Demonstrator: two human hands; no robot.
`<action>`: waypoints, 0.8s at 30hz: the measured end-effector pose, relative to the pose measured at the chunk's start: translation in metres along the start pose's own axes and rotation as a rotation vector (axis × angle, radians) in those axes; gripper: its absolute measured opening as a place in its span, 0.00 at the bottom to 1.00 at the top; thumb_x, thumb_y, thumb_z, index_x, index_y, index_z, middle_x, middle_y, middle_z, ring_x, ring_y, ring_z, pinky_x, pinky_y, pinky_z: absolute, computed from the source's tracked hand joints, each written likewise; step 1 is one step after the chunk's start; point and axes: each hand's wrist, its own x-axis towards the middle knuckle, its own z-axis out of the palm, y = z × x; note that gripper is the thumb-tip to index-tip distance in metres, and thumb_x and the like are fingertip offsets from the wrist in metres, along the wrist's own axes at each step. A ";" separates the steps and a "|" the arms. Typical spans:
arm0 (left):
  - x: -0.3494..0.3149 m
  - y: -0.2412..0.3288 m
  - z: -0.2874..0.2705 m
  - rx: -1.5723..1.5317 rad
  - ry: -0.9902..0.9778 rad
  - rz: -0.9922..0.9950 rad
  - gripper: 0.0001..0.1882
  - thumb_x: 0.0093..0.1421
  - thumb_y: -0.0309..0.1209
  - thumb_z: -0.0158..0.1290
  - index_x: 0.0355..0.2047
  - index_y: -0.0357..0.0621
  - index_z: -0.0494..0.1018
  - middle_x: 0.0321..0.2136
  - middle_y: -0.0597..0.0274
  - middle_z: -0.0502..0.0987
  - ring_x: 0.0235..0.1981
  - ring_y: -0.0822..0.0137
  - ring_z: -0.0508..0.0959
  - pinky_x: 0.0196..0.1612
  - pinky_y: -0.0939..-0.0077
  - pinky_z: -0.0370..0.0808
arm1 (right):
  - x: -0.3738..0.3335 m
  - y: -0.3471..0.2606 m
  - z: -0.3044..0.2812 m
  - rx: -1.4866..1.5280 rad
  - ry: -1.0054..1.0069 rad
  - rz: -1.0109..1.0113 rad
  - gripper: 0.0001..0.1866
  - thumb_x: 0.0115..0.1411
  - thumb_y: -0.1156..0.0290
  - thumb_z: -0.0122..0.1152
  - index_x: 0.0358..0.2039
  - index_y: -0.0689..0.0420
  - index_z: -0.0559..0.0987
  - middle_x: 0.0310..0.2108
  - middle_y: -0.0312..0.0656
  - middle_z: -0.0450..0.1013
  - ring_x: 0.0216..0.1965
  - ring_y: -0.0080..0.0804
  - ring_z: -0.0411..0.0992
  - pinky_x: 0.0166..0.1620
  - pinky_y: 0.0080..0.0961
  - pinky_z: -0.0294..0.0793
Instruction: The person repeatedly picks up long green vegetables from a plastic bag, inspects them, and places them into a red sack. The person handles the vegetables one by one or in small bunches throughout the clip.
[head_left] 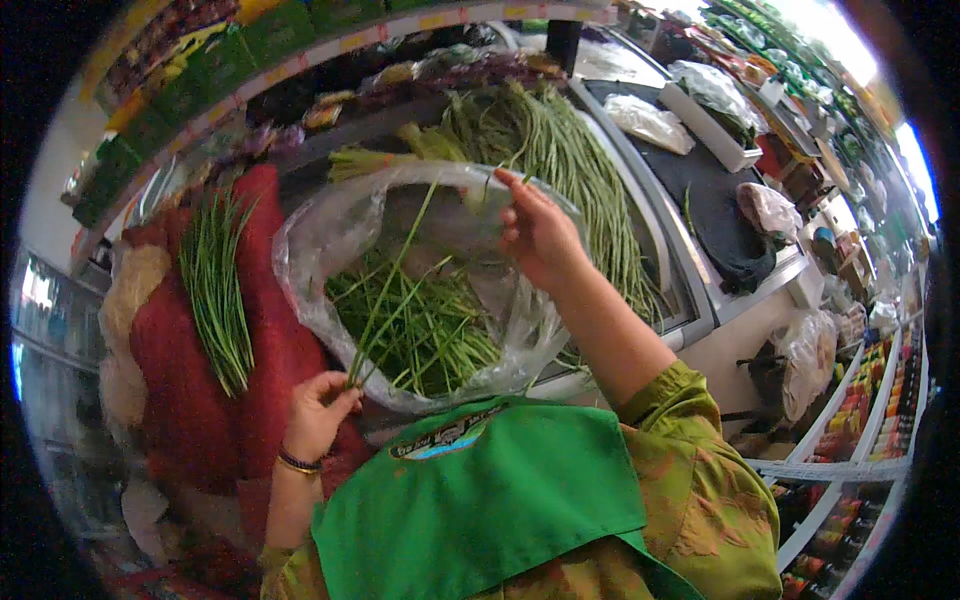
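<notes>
A large clear plastic bag [300,250] lies wide open before me, with a heap of thin green stalks [430,330] inside. My left hand [322,405], at the bag's near left rim, pinches the lower ends of a few long green stalks [402,258] that slant up across the opening. At the far right rim is my right hand [543,230], raised, its thumb and fingers pressed together. A small green bit shows by its fingertips, but what they grip is unclear. To the left, a bundle of similar stalks [218,290] rests on a red mesh sack [185,345].
Long pale green beans [575,165] hang beyond the bag on the right, beside pale yellow-green stems [430,143]. A dark counter [700,190] with plastic-wrapped goods stands further right. Shelves [850,410] line the right side; green crates [220,80] stand far left.
</notes>
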 end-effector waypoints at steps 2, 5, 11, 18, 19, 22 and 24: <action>0.001 0.005 -0.006 0.004 0.003 0.026 0.04 0.48 0.19 0.49 0.27 0.35 0.70 0.22 0.65 0.73 0.22 0.78 0.71 0.26 0.85 0.69 | 0.001 0.002 -0.002 -0.012 0.028 0.025 0.16 0.56 0.58 0.45 0.45 0.46 0.67 0.14 0.30 0.59 0.14 0.18 0.56 0.18 0.15 0.59; 0.004 0.009 -0.020 0.056 0.018 0.017 0.05 0.48 0.18 0.50 0.28 0.34 0.70 0.24 0.64 0.73 0.23 0.77 0.71 0.26 0.85 0.69 | 0.005 0.006 -0.009 -0.014 0.145 -0.026 0.17 0.58 0.60 0.42 0.47 0.46 0.64 0.12 0.28 0.52 0.13 0.16 0.50 0.18 0.13 0.55; 0.014 0.019 -0.070 0.068 0.401 0.119 0.05 0.51 0.22 0.47 0.30 0.37 0.70 0.21 0.67 0.71 0.20 0.78 0.69 0.25 0.88 0.66 | 0.034 0.056 -0.071 -0.444 0.270 0.046 0.38 0.47 0.72 0.58 0.54 0.59 0.47 0.24 0.44 0.69 0.24 0.29 0.69 0.22 0.25 0.68; 0.035 -0.046 -0.170 0.192 0.780 0.024 0.17 0.54 0.28 0.46 0.44 0.38 0.62 0.40 0.60 0.66 0.40 0.69 0.67 0.42 0.78 0.66 | -0.013 0.163 -0.038 -1.710 -0.273 0.039 0.50 0.38 0.45 0.60 0.55 0.54 0.46 0.53 0.53 0.49 0.49 0.49 0.58 0.46 0.38 0.63; 0.041 -0.043 -0.165 0.291 0.852 0.063 0.19 0.54 0.29 0.46 0.46 0.38 0.60 0.44 0.58 0.65 0.44 0.66 0.66 0.45 0.76 0.64 | -0.026 0.164 -0.024 -1.842 -0.317 0.071 0.53 0.36 0.46 0.62 0.56 0.51 0.43 0.54 0.53 0.46 0.49 0.53 0.57 0.46 0.40 0.64; 0.033 -0.036 -0.133 0.295 0.829 0.072 0.22 0.54 0.27 0.46 0.49 0.39 0.57 0.48 0.56 0.61 0.49 0.62 0.61 0.51 0.73 0.58 | -0.028 0.169 -0.021 -1.993 -0.425 0.068 0.54 0.35 0.55 0.64 0.57 0.48 0.39 0.54 0.53 0.47 0.47 0.53 0.58 0.44 0.40 0.65; 0.030 -0.038 -0.104 0.273 0.712 0.167 0.20 0.53 0.26 0.46 0.47 0.39 0.59 0.46 0.57 0.63 0.48 0.62 0.63 0.50 0.73 0.59 | -0.007 0.163 -0.030 -1.888 -0.381 0.070 0.52 0.36 0.69 0.62 0.57 0.45 0.39 0.53 0.52 0.50 0.45 0.51 0.61 0.42 0.39 0.67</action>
